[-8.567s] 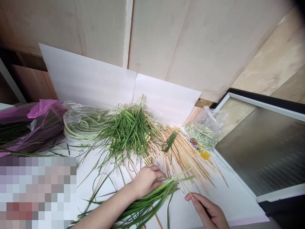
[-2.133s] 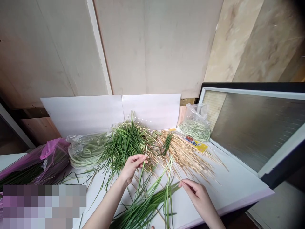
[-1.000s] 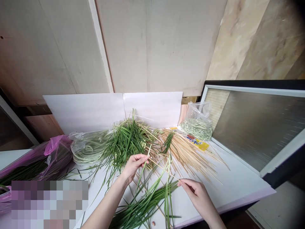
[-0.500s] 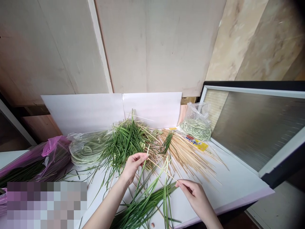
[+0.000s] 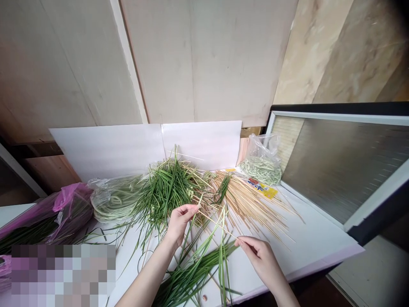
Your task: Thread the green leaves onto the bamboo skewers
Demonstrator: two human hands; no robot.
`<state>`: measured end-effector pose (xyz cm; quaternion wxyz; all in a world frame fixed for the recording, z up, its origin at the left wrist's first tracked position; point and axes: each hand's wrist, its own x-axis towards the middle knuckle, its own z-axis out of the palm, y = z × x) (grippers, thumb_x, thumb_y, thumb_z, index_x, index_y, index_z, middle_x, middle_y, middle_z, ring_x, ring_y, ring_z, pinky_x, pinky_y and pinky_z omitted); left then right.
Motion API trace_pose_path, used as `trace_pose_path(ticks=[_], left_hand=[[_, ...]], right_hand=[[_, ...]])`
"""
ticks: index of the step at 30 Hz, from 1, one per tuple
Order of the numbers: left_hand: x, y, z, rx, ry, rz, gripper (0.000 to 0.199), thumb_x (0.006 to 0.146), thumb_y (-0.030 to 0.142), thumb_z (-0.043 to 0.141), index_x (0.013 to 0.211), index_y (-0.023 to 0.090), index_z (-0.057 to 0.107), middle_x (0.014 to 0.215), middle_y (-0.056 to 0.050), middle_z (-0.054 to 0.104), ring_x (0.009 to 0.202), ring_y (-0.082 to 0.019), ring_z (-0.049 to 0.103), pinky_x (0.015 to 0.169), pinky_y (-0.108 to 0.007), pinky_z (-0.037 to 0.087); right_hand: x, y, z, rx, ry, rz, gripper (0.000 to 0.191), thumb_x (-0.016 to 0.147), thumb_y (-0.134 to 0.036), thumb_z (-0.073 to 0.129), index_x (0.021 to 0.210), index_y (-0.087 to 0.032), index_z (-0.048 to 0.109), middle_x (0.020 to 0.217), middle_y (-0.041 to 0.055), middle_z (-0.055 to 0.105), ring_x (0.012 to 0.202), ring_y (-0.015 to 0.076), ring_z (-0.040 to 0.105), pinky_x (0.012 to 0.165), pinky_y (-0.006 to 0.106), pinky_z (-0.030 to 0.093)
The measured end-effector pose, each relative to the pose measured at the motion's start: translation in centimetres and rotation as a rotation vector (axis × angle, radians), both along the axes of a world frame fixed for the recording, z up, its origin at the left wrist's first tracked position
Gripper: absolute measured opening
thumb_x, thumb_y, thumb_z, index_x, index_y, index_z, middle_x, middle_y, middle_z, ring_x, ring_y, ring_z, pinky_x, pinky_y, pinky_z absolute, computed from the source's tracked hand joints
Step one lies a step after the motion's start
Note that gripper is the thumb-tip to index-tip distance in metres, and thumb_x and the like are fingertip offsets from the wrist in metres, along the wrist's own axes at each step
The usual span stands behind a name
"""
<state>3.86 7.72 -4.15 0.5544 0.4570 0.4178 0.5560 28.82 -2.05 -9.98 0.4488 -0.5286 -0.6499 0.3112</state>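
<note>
Skewer: we see a thin bamboo skewer spanning the gap between the two hands, slanting down from left to right.

Left hand: the left hand is raised just above the surface, and its fingers pinch with the thumb near the skewer's upper end.

Right hand: the right hand sits lower, and its fingers are pressed together, pinching the skewer's lower end.

Loose leaves: a bunch of long green leaves lies under and between the hands, with several blades standing up near the skewer.

Surface: a white surface carries everything and has a pale pink edge at the front.

Leaf pile: we see a heap of green leaves just beyond the left hand, with stray skewers poking through it.

Skewer fan: a fanned spread of bamboo skewers lies to the right of the heap, with a small green tuft on top.

Packet: a yellow printed packet lies at the far end of the skewers.

Bags: a plastic bag of coiled pale green stems touches the heap on the left, a pink plastic bag of leaves lies beyond it, and a bag of pale green pieces stands at the back right.

Backdrop: white boards lean against a wooden wall, and a dark-framed glass panel stands on the right.
</note>
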Motion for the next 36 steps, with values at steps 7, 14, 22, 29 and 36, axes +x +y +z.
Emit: trace_pose_path(ticks=[7, 14, 22, 29, 36], left_hand=[[0.7, -0.5, 0.0, -0.084, -0.139, -0.020, 0.029, 0.057, 0.034, 0.090, 0.076, 0.015, 0.079, 0.074, -0.002, 0.069, 0.068, -0.009, 0.052, 0.069, -0.021, 0.041], [1.6, -1.0, -0.3, -0.141, -0.254, -0.081, 0.026, 0.057, 0.029, 0.091, 0.073, 0.015, 0.076, 0.072, 0.001, 0.066, 0.065, -0.007, 0.053, 0.070, -0.019, 0.043], [3.9, -1.9, -1.4, -0.240, -0.204, -0.196, 0.031, 0.055, 0.034, 0.091, 0.060, 0.014, 0.068, 0.057, 0.002, 0.060, 0.054, -0.007, 0.048, 0.060, -0.021, 0.038], [3.6, -0.7, -0.7, -0.071, -0.149, -0.339, 0.045, 0.072, 0.055, 0.075, 0.090, 0.014, 0.073, 0.080, -0.005, 0.067, 0.066, -0.012, 0.055, 0.065, -0.023, 0.043], [2.9, 1.1, -1.2, 0.316, 0.703, -0.103, 0.022, 0.063, 0.034, 0.084, 0.074, 0.022, 0.070, 0.072, -0.002, 0.064, 0.059, -0.015, 0.051, 0.062, -0.027, 0.035]], right_hand=[[-0.5, 0.1, 0.1, -0.020, 0.011, 0.020, 0.038, 0.098, -0.043, 0.048, 0.094, -0.018, 0.077, 0.088, 0.0083, 0.073, 0.090, 0.0282, 0.068, 0.082, 0.033, 0.052], [-0.8, 0.1, 0.3, -0.029, 0.010, 0.022, 0.038, 0.097, -0.043, 0.047, 0.097, -0.019, 0.077, 0.080, 0.0069, 0.071, 0.090, 0.0289, 0.069, 0.082, 0.033, 0.053], [0.0, 0.2, -0.4, -0.032, 0.061, 0.000, 0.037, 0.096, -0.045, 0.051, 0.095, -0.019, 0.078, 0.092, 0.0088, 0.075, 0.093, 0.0286, 0.069, 0.083, 0.032, 0.054], [2.0, 0.0, -0.2, -0.041, 0.153, -0.079, 0.036, 0.092, -0.048, 0.055, 0.086, -0.020, 0.076, 0.094, 0.0071, 0.075, 0.095, 0.0277, 0.068, 0.078, 0.027, 0.054], [3.6, -0.3, 0.1, -0.071, 0.181, -0.162, 0.038, 0.086, -0.054, 0.060, 0.079, -0.019, 0.074, 0.083, 0.0060, 0.072, 0.094, 0.0297, 0.066, 0.077, 0.028, 0.053]])
